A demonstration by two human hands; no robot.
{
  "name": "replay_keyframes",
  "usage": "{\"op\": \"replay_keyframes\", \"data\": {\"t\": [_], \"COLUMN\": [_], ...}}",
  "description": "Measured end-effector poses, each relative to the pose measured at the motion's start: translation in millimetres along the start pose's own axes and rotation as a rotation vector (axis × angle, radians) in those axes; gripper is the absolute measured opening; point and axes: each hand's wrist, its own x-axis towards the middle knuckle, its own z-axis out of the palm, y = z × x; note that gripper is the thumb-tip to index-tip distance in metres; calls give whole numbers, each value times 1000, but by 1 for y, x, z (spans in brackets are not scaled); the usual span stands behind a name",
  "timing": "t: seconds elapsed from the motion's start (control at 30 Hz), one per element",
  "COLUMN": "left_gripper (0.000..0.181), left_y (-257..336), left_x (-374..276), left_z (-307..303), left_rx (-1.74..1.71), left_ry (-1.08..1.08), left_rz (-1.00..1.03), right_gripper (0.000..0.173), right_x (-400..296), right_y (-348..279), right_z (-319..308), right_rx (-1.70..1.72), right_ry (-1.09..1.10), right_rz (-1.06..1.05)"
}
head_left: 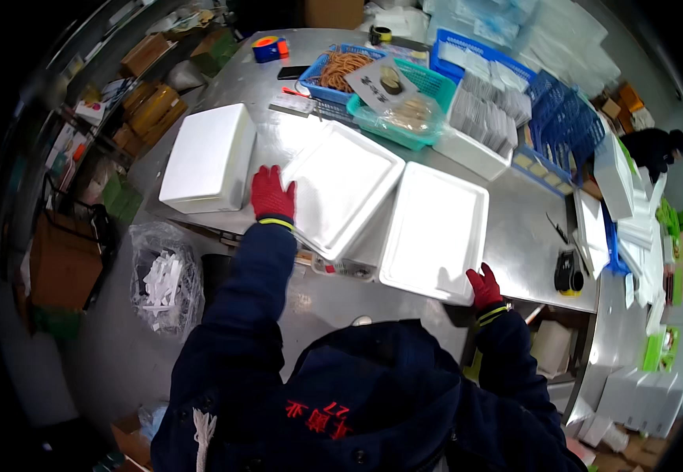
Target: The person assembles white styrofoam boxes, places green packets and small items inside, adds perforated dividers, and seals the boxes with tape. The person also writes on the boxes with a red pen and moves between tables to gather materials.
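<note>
My left hand (273, 197), in a red knitted glove, is at the left edge of a shallow white foam lid (341, 183), its thumb apart from the fingers. That lid lies tilted across the metal table's front edge. A second foam lid (436, 230) lies to its right, rim upward, jutting over the same edge. At its lower right corner my right hand (485, 288), also red-gloved, has the rim between thumb and fingers. A closed white foam box (209, 159) stands left of my left hand. The undersides of both lids are hidden.
Behind the lids are a blue basket of brown cord (341, 71), a green basket (400, 138) and a foam box of packed white sheets (465, 147). A tape dispenser (568, 271) sits far right. A plastic bag of scraps (164, 283) is below left. Another person (651, 150) is at far right.
</note>
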Motion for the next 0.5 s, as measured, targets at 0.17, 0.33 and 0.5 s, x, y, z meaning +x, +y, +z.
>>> {"op": "replay_keyframes", "data": {"t": [0.17,0.33,0.5], "left_gripper": [53,41,61], "left_y": [-97,-33,-113], "left_x": [-26,-44,-80], "left_z": [34,7,67], "left_rx": [-65,-133,-251], "left_ry": [-556,-668,-588], "left_rz": [-210,-347,-404], "right_gripper": [65,51,39], "right_x": [34,44,38], "right_y": [-9,38,-11], "right_z": [20,-5,18], "right_rx": [-259,-100,-37], "right_ry": [-32,-47,15], "right_rz": [-21,-33,-31]}}
